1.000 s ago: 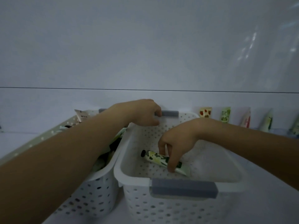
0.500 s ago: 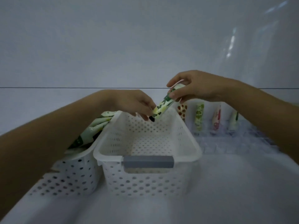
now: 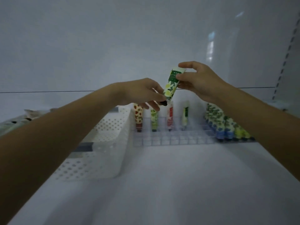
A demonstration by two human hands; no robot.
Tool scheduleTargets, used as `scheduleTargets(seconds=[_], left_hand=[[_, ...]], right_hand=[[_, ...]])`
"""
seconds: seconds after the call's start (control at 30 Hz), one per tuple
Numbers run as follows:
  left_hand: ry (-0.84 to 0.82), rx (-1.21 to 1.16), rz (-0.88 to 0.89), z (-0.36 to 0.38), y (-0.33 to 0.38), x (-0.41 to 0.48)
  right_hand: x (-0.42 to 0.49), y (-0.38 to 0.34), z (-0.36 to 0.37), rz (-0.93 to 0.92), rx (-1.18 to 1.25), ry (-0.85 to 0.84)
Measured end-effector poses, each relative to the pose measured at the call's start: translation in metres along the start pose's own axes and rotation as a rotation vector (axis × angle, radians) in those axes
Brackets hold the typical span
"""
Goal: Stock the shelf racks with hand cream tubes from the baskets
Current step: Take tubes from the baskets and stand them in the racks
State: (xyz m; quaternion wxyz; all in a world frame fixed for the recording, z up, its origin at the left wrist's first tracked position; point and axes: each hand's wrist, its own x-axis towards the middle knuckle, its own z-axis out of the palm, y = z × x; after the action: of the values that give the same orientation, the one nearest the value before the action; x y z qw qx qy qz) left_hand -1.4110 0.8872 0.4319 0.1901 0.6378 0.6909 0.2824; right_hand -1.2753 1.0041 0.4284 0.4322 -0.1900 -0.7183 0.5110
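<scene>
L hand (image 3: pixel 142 95) & R hand (image 3: pixel 200 82) both bare, forearms bare to frame edges.

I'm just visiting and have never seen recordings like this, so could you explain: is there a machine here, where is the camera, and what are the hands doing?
No machine: these are a person's two bare hands, filmed by one camera worn on the head, looking forward and down. The right hand pinches the top of a white hand cream tube printed with yellow flowers; the left hand steadies its dark cap end between fingertips. Below, on the white shelf, a clear plastic grid rack holds four upright tubes at its back and a packed group at its right end. A white perforated plastic basket stands left of the rack.
</scene>
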Motion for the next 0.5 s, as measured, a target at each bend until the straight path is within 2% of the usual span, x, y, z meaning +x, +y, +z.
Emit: scheduleTargets(seconds=[0.23,0.5], left_hand=[[0.014,-0.12,0.114,0.096,0.069,0.041],[0.156,-0.173,0.173,0.208,0.105,0.083]], right_hand=[[-0.04,0.009,-0.107,0.077,0.037,0.139],[-0.071,0.045,-0.193,0.084,-0.054,0.296]])
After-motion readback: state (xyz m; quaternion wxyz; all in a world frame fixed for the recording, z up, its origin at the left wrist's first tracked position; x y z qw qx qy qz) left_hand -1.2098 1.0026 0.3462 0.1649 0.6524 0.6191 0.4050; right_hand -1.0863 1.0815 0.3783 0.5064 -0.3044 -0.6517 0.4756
